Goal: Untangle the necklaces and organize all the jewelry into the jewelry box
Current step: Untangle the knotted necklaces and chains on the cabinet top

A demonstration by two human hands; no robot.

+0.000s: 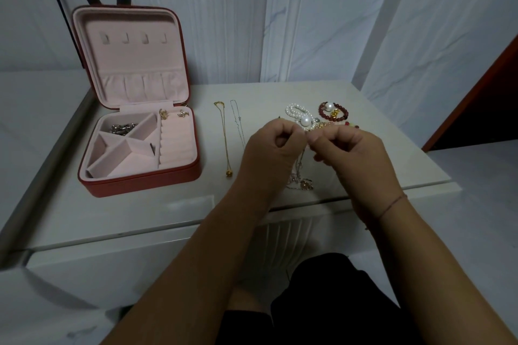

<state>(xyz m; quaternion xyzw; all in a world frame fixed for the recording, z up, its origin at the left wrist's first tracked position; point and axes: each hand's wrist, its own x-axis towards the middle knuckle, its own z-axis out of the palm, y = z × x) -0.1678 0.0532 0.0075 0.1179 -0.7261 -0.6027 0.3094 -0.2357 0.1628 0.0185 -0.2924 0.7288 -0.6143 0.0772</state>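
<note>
Broadly, we see a white tabletop (140, 204) filling the middle of the frame. At its left sits the red jewelry box (140, 185), open, its pink-lined lid (131, 56) standing upright behind the tray. The tray is split by diagonal dividers into compartments on the left, with a ribbed ring section on the right.

Right of centre, two bare forearms reach up from the bottom edge. The left hand (269, 154) and the right hand (353, 157) are held close together just above the table, fingers curled in on both. Between them they pinch the fine chains of the tangled necklaces (301, 183), which hang down to a knot of pendants lying on the table near its front edge. A thin thread bracelet (392, 204) circles the right wrist.

Between the box and the hands, a gold necklace (224, 137) and a silver chain (238, 126) lie stretched out straight, side by side and apart from each other.

Above the hands, towards the table's far edge, we find a pearl bracelet (294, 112) and, just to its right, a dark red bead bracelet (344, 113), with more small beaded pieces partly hidden behind the knuckles.

Inside the box, a silver piece (123, 128) lies in the uppermost compartment, and two small gold earrings (163, 114) sit at the top of the ring section.
</note>
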